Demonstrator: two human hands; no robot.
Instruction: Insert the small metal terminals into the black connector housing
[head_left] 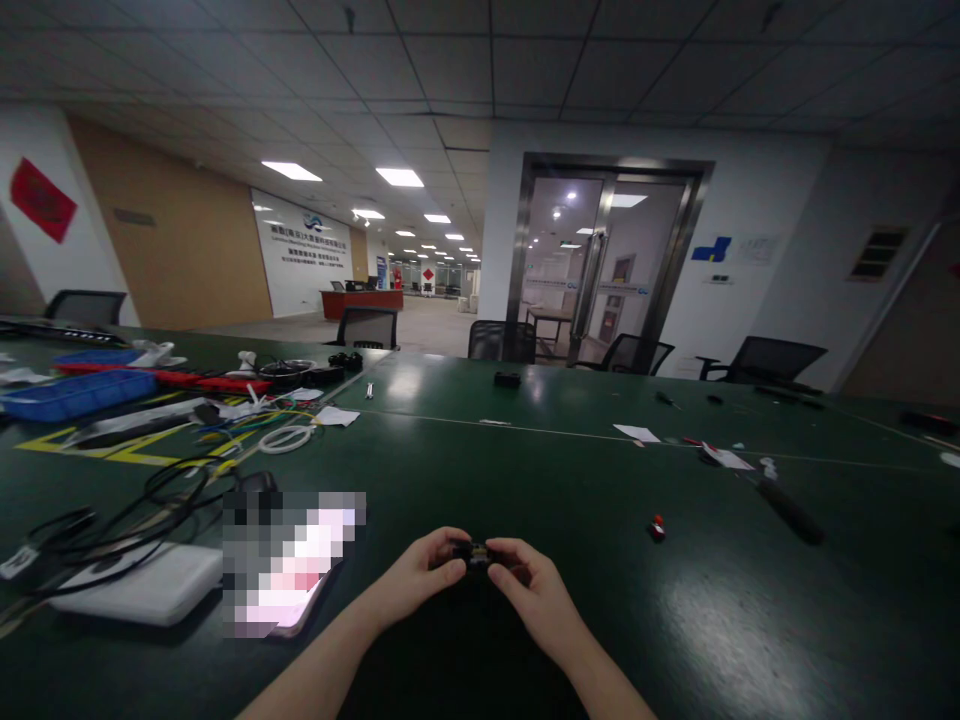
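A small black part [472,553] with an orange speck on it sits between my two hands, low over the dark green table [570,480]. My left hand [420,578] pinches its left end with curled fingers. My right hand [525,585] pinches its right end the same way. Both forearms reach in from the bottom edge. The fingers hide most of the part.
Left of my hands lie a blurred phone [292,560], a white flat box [142,585] and tangled black cables [127,510]. Blue trays [75,392], wires and a white cable coil [285,438] sit farther left. A small red piece [657,527] and a black-handled tool [787,510] lie right. Chairs line the far edge.
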